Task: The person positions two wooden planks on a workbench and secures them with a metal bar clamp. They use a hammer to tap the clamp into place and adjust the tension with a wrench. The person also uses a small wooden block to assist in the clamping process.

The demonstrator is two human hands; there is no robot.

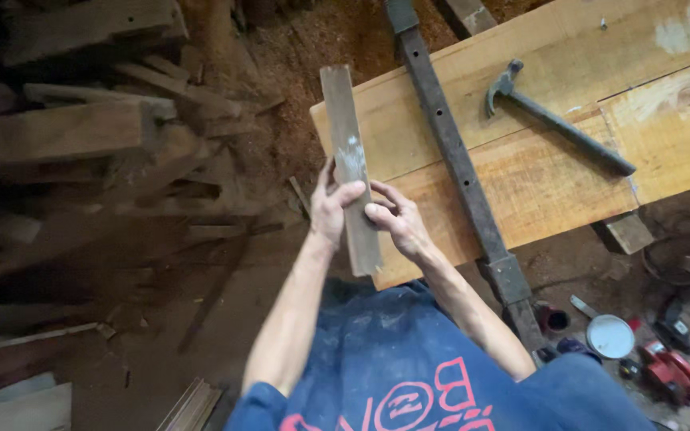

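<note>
i have a short grey wood strip held up in front of me, its near end pinched between both hands: my left hand wraps the left edge with the thumb across the face, and my right hand grips the right edge with fingertips curled on it, so both hands are clamped on the same piece and almost touching each other. the strip stands on a slant, its far end over the near left corner of the counter, a broad top of pale planks, and there is a whitish smear on its face. to its right a long rusty bar clamp lies across the planks, and farther right a hammer rests flat, well apart from my hands. a heap of dark offcuts covers the floor on the left, and a white lid and a red tool sit on the floor at the near right. i judge i am at the looking-over stage, turning the strip to check its face and edges; setting it down next would call for a steady two-handed lowering flat onto the planks, left of the clamp.
</note>
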